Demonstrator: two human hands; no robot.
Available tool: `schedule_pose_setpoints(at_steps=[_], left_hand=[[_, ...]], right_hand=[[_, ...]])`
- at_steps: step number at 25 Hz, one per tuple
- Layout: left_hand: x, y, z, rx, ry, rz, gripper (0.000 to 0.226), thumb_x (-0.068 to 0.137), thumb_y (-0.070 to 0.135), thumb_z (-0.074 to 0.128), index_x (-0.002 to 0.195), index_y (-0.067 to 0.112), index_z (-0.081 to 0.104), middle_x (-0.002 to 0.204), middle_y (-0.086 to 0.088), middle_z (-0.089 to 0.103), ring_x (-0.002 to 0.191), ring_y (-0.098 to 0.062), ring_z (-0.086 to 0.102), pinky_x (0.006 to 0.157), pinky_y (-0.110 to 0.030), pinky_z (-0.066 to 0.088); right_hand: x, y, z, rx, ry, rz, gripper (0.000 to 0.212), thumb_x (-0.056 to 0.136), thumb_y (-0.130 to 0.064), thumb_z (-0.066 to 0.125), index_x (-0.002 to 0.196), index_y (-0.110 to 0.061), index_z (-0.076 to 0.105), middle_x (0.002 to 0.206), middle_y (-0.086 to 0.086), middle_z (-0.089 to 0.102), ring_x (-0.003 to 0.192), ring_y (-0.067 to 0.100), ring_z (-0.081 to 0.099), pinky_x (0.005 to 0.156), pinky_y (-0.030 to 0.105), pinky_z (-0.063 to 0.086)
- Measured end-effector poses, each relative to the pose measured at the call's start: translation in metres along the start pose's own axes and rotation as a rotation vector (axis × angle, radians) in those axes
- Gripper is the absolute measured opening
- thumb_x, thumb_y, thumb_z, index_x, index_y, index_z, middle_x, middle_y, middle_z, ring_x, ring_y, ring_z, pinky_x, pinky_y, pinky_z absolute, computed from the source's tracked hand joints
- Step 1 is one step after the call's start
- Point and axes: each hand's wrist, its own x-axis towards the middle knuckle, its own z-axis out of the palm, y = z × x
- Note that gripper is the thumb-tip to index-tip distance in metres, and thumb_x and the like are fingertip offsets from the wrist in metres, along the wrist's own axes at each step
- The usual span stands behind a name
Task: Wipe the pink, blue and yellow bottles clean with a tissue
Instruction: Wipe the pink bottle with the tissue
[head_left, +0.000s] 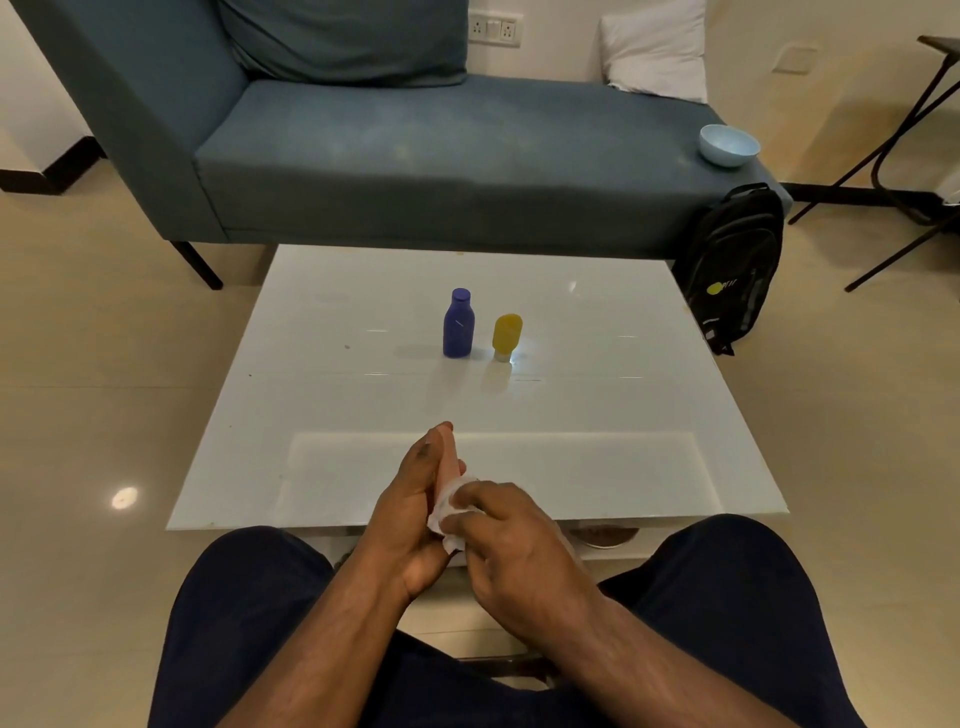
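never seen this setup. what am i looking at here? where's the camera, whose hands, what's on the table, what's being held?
There is no robot: a person works with bare hands. The single picture comes from a wide-angle camera worn on the person's head, looking forward and down, so their own arms and knees fill the bottom.

The left hand grips the pink bottle, mostly hidden by its fingers. The right hand pinches a white tissue against that bottle.

On the white table stand the blue bottle and, just to its right, the yellow bottle, which rests on its cap. Neither is touched.
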Motion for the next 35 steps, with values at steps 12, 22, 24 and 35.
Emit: schedule_pose_setpoints(at_steps=[12,22,24,35], left_hand=[[0.013,-0.001,-0.010,-0.076,0.098,0.027,0.066,0.084,0.048,0.073,0.139,0.019,0.054,0.133,-0.013,0.064,0.112,-0.031,0.070,0.079,-0.051,0.061],[0.008,0.000,-0.004,-0.174,0.138,0.114,0.039,0.102,0.024,0.055,0.139,0.015,0.052,0.121,-0.010,0.060,0.105,-0.026,0.067,0.082,-0.054,0.059],[0.005,-0.001,-0.002,-0.172,0.143,0.115,0.040,0.104,0.021,0.049,0.144,0.017,0.048,0.132,-0.016,0.057,0.104,-0.027,0.066,0.077,-0.054,0.058],[0.004,0.001,0.001,-0.281,0.203,0.072,0.038,0.103,0.020,0.051,0.141,0.017,0.046,0.126,-0.025,0.058,0.097,-0.034,0.067,0.065,-0.055,0.059]], right_hand=[[0.001,-0.003,0.007,0.082,0.061,0.115,0.029,0.087,-0.027,0.053,0.112,-0.020,0.068,0.114,-0.005,0.063,0.106,0.005,0.055,0.092,0.022,0.048],[0.004,0.006,0.009,0.061,0.070,0.079,0.027,0.085,-0.008,0.061,0.108,-0.021,0.068,0.106,-0.006,0.067,0.098,0.009,0.058,0.087,0.024,0.051],[0.012,0.013,0.006,0.095,0.127,0.148,0.030,0.084,-0.005,0.061,0.109,-0.020,0.068,0.105,-0.004,0.067,0.098,0.009,0.059,0.087,0.028,0.052],[0.014,0.009,0.015,0.248,0.172,0.304,0.028,0.087,0.000,0.061,0.105,-0.019,0.070,0.105,-0.008,0.062,0.099,0.003,0.058,0.088,0.017,0.049]])
